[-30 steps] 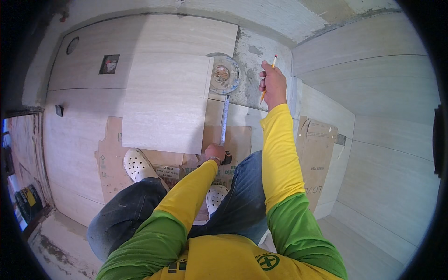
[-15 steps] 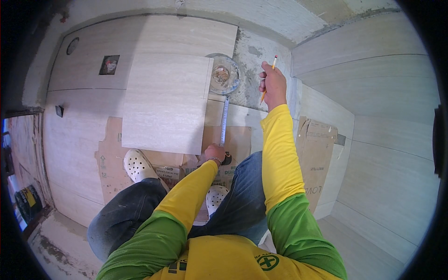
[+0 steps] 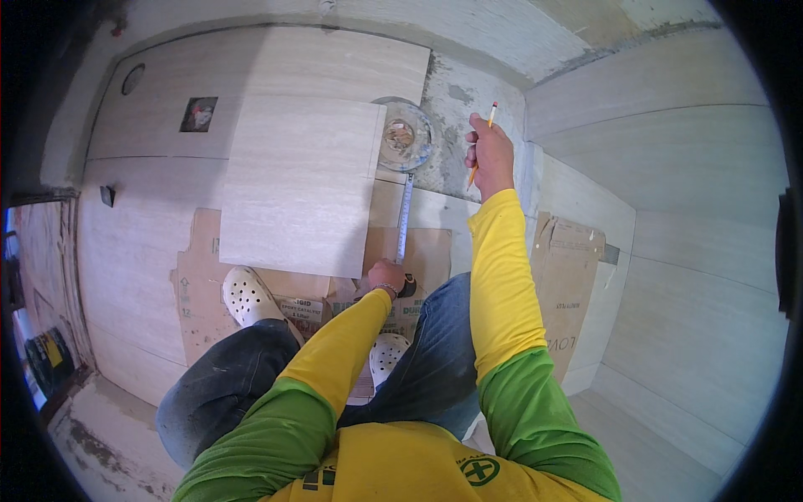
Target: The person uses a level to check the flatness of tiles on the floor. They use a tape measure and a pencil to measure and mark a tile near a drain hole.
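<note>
My left hand (image 3: 386, 275) is closed around a dark tape measure (image 3: 407, 286) near the loose tile's lower right corner. Its pale blade (image 3: 405, 219) runs out away from me toward a round bucket-like lid or disc (image 3: 404, 135). A yellow pencil (image 3: 473, 176) with a pink eraser is gripped in my right hand (image 3: 492, 155), which hovers over the bare grey patch (image 3: 452, 92). To the left of the blade lies a large beige tile (image 3: 297, 184), resting over other tiles and cardboard. The fingers' undersides are hidden on both hands.
Flattened cardboard (image 3: 201, 293) lies under my shoes (image 3: 248, 297), with another cardboard sheet (image 3: 562, 276) to the right. A square cutout (image 3: 198, 115) and a round hole (image 3: 132, 79) break the tiles at the far left. Tiled wall (image 3: 686, 201) rises on the right.
The whole view has shifted very slightly. Both hands keep their holds, and the tape blade stays extended in the same place.
</note>
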A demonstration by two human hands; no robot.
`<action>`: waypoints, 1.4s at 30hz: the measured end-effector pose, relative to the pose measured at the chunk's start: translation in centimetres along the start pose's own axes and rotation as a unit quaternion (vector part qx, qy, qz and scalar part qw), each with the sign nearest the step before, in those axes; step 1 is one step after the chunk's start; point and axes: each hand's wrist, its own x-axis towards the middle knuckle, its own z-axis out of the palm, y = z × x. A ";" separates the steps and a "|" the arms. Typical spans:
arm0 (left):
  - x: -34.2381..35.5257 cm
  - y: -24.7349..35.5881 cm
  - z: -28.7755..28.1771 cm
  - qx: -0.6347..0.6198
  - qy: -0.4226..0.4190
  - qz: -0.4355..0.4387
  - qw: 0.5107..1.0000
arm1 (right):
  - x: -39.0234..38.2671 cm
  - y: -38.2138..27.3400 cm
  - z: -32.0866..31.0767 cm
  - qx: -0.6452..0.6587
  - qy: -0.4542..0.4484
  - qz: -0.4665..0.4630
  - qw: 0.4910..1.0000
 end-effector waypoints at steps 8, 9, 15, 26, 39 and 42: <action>-1.3 -0.3 -1.1 -0.050 0.012 0.020 0.998 | 0.9 0.9 0.2 -0.007 -0.012 -0.005 1.000; -1.5 0.0 -1.3 -0.059 0.009 0.024 0.998 | 1.1 1.1 0.1 -0.019 -0.014 -0.003 1.000; -1.5 0.3 -4.2 -0.146 0.012 0.135 0.980 | 2.1 2.7 1.4 -0.144 -0.017 0.015 0.989; -1.9 2.1 -9.5 -0.243 -0.006 0.191 0.951 | 2.8 5.1 4.9 -0.206 -0.030 -0.029 0.978; 1.5 0.8 -19.5 -0.427 -0.009 0.148 0.892 | -0.8 4.7 12.4 -0.131 -0.251 0.038 0.958; 2.7 1.3 -24.3 -0.396 0.028 0.121 0.910 | -2.5 4.6 14.5 -0.142 -0.297 0.033 0.944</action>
